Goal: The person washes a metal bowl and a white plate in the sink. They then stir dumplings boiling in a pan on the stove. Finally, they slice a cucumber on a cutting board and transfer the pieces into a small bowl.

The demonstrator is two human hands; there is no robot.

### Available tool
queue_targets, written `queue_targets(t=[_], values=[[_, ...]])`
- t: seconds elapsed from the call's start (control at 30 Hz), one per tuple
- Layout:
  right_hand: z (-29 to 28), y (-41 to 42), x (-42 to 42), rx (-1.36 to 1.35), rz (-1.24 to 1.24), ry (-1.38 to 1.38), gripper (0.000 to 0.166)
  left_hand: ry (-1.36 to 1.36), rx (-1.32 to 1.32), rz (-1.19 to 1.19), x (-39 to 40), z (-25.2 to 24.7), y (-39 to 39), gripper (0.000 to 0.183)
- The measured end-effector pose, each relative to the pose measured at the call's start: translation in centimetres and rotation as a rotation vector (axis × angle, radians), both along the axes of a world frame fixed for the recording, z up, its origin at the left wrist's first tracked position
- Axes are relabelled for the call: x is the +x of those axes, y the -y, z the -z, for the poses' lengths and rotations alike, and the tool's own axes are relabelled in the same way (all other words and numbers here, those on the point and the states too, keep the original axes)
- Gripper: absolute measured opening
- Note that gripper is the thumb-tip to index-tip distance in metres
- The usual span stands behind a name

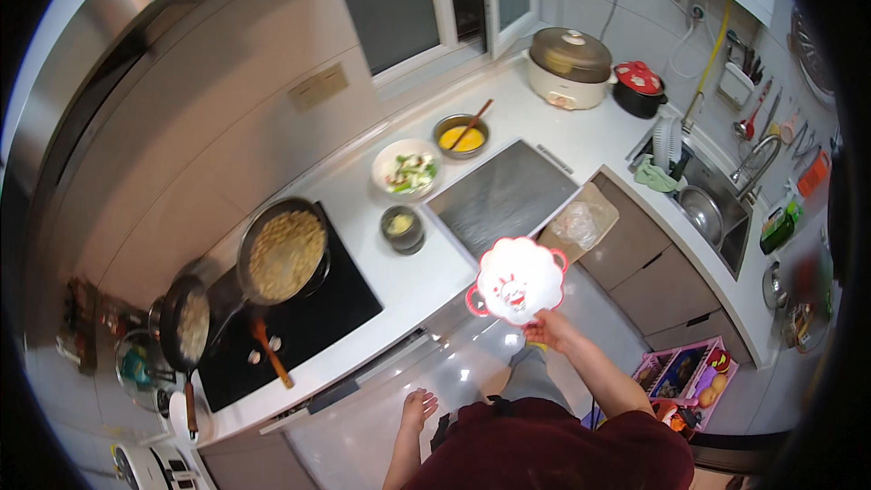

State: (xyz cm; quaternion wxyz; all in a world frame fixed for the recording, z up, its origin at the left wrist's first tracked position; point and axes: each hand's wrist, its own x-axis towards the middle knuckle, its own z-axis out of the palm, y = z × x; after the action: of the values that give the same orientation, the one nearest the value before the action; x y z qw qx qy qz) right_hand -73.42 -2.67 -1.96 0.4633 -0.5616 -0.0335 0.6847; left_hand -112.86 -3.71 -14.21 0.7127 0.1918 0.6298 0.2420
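Note:
My right hand (550,332) grips the near rim of a white scalloped bowl (520,272) with red edging and two red loop handles. A red cartoon figure decorates its inside, and I see no food in it. The bowl is held in the air in front of the counter edge. My left hand (416,410) hangs low near my body, fingers apart, with nothing in it. On the counter (354,218) beyond are a bowl of chopped green and white vegetables (408,170), a metal bowl of beaten egg (463,136) and a small jar (402,229).
A wok of pale food (284,252) and a smaller frying pan (189,327) stand at the black cooktop (292,333), beside a wooden spatula (272,354). A waste bin (599,218) hangs at the cabinet. Right are the sink (731,245) and a pink crate (714,395) on the floor.

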Motion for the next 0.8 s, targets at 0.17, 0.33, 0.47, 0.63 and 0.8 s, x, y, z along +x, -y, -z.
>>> queue_targets(t=[0.17, 0.33, 0.47, 0.63, 0.8], values=[[0.2, -5.7, 16.2, 0.088, 0.169, 0.086, 0.026, -0.026, 0.198, 0.088, 12.2, -5.7, -4.6, 0.030], [2.7, -14.0, 28.9, 0.070, 0.275, 0.101, 0.025, -0.018, 0.346, 0.016, 23.5, -11.1, -8.9, 0.029], [3.8, -21.0, 34.2, 0.037, 0.519, -0.056, 0.022, -0.037, 0.426, 0.101, 31.6, -13.8, -11.1, 0.028], [5.5, -29.8, 36.0, 0.009, 0.633, -0.073, 0.021, -0.057, 0.452, 0.215, 37.4, -14.9, -14.4, 0.025], [6.3, -33.8, 35.2, -0.019, 0.748, -0.141, 0.023, -0.043, 0.497, 0.271, 42.2, -15.8, -19.2, 0.024]])
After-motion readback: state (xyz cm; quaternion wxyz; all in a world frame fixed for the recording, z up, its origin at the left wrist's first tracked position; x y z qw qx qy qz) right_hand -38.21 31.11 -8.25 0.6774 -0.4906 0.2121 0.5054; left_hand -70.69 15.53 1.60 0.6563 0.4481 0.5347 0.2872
